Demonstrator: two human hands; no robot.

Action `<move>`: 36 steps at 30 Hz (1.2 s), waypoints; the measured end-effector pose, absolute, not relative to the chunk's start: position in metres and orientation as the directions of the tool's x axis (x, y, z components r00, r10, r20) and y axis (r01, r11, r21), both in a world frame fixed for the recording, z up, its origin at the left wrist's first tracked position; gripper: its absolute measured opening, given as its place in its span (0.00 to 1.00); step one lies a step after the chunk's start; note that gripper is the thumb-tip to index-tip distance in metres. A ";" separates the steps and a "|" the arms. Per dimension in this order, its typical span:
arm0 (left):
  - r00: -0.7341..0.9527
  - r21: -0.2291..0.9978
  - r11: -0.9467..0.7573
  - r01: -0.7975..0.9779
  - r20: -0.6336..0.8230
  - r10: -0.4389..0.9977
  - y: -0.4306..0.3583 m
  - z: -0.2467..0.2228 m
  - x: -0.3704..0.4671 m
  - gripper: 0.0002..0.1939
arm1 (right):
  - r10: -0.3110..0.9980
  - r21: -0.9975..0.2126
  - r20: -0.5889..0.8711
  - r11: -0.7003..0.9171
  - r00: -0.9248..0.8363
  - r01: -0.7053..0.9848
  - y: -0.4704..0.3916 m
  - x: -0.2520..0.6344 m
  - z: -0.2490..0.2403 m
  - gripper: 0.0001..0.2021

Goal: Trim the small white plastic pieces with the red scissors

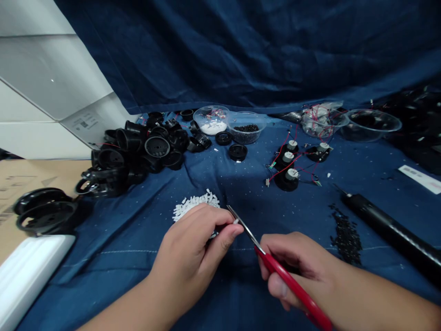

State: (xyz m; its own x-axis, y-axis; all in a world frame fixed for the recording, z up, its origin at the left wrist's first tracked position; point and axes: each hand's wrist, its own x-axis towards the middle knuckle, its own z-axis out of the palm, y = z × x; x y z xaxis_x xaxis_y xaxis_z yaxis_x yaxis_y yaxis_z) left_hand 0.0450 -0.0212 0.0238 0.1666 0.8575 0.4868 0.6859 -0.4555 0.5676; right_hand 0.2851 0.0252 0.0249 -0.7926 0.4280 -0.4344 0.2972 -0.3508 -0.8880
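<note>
Between thumb and forefinger, my left hand (198, 243) pinches a small white plastic piece (236, 221). My right hand (298, 266) grips red-handled scissors (284, 273), whose metal blades point up and left. The blade tips lie right beside the white piece; whether they touch it I cannot tell. Behind my left hand, partly hidden by it, is a heap of small white pieces (196, 202) on the blue cloth (138, 276).
Black round housings (157, 147) pile up at left. Clear bowls hold white bits (213, 128) and black bits (245, 128). Small motors (292, 174) with red wires stand at right. A black-handled pointed tool (392, 230) lies near scattered black pieces (345, 236).
</note>
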 end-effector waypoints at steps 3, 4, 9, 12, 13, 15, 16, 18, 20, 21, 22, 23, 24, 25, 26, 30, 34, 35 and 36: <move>0.164 0.564 -0.459 0.686 0.495 0.853 -0.021 0.024 0.045 0.03 | 0.416 -0.886 -0.444 -0.338 -0.793 0.319 0.024 0.287 0.024 0.15; 0.168 0.565 -0.460 0.685 0.492 0.854 -0.021 0.024 0.045 0.03 | 0.418 -0.884 -0.451 -0.332 -0.788 0.330 0.024 0.287 0.024 0.15; 0.202 0.546 -0.481 0.686 0.493 0.847 -0.020 0.023 0.044 0.04 | 0.413 -0.875 -0.457 -0.366 -0.788 0.316 0.022 0.288 0.026 0.15; 0.230 0.521 -0.495 0.696 0.491 0.840 -0.020 0.023 0.043 0.04 | 0.417 -0.880 -0.445 -0.367 -0.793 0.301 0.023 0.286 0.029 0.16; 0.241 0.506 -0.499 0.703 0.491 0.837 -0.021 0.022 0.043 0.05 | 0.422 -0.883 -0.440 -0.361 -0.793 0.299 0.024 0.285 0.030 0.17; 0.267 0.463 -0.508 0.727 0.491 0.829 -0.021 0.022 0.041 0.06 | 0.435 -0.891 -0.429 -0.345 -0.792 0.293 0.025 0.283 0.032 0.18; 0.280 0.438 -0.510 0.740 0.489 0.826 -0.021 0.022 0.041 0.06 | 0.442 -0.896 -0.422 -0.335 -0.792 0.291 0.025 0.282 0.033 0.19; 0.303 0.396 -0.513 0.762 0.482 0.822 -0.021 0.022 0.039 0.06 | 0.454 -0.900 -0.421 -0.318 -0.785 0.299 0.024 0.281 0.033 0.20; 0.318 0.368 -0.519 0.772 0.483 0.816 -0.021 0.021 0.038 0.05 | 0.456 -0.894 -0.434 -0.327 -0.777 0.307 0.023 0.280 0.032 0.20; 0.321 0.362 -0.518 0.775 0.481 0.816 -0.021 0.020 0.038 0.04 | 0.455 -0.886 -0.449 -0.339 -0.769 0.317 0.023 0.281 0.032 0.20; 0.321 0.362 -0.517 0.776 0.479 0.817 -0.021 0.019 0.038 0.04 | 0.454 -0.880 -0.461 -0.345 -0.763 0.327 0.023 0.281 0.031 0.20; 0.319 0.364 -0.515 0.777 0.477 0.819 -0.021 0.019 0.038 0.04 | 0.451 -0.878 -0.466 -0.338 -0.761 0.337 0.023 0.281 0.030 0.20; 0.315 0.369 -0.511 0.777 0.475 0.822 -0.021 0.018 0.038 0.04 | 0.454 -0.879 -0.469 -0.322 -0.758 0.351 0.024 0.281 0.030 0.20; 0.311 0.374 -0.508 0.776 0.475 0.823 -0.021 0.018 0.038 0.04 | 0.460 -0.881 -0.469 -0.299 -0.754 0.366 0.024 0.281 0.029 0.20; 0.308 0.380 -0.508 0.773 0.475 0.824 -0.021 0.018 0.038 0.03 | 0.468 -0.884 -0.466 -0.274 -0.751 0.378 0.025 0.281 0.029 0.20; 0.303 0.395 -0.508 0.766 0.474 0.827 -0.022 0.017 0.038 0.03 | 0.482 -0.881 -0.473 -0.255 -0.737 0.399 0.026 0.280 0.030 0.21; 0.298 0.409 -0.503 0.761 0.468 0.832 -0.022 0.017 0.040 0.04 | 0.477 -0.877 -0.479 -0.228 -0.737 0.423 0.025 0.281 0.030 0.20; 0.295 0.412 -0.498 0.763 0.464 0.835 -0.022 0.017 0.040 0.04 | 0.475 -0.877 -0.480 -0.223 -0.738 0.426 0.025 0.281 0.030 0.20; 0.292 0.414 -0.492 0.766 0.458 0.840 -0.022 0.017 0.040 0.05 | 0.470 -0.876 -0.481 -0.228 -0.740 0.425 0.025 0.282 0.030 0.20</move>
State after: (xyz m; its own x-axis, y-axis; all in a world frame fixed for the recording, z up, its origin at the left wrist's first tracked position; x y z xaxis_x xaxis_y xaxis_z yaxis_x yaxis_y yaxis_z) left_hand 0.0404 -0.0216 0.0170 0.2921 0.8397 0.4577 0.7661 -0.4920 0.4136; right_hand 0.2818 0.0247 0.0297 -0.7401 0.4702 -0.4808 0.4247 -0.2276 -0.8763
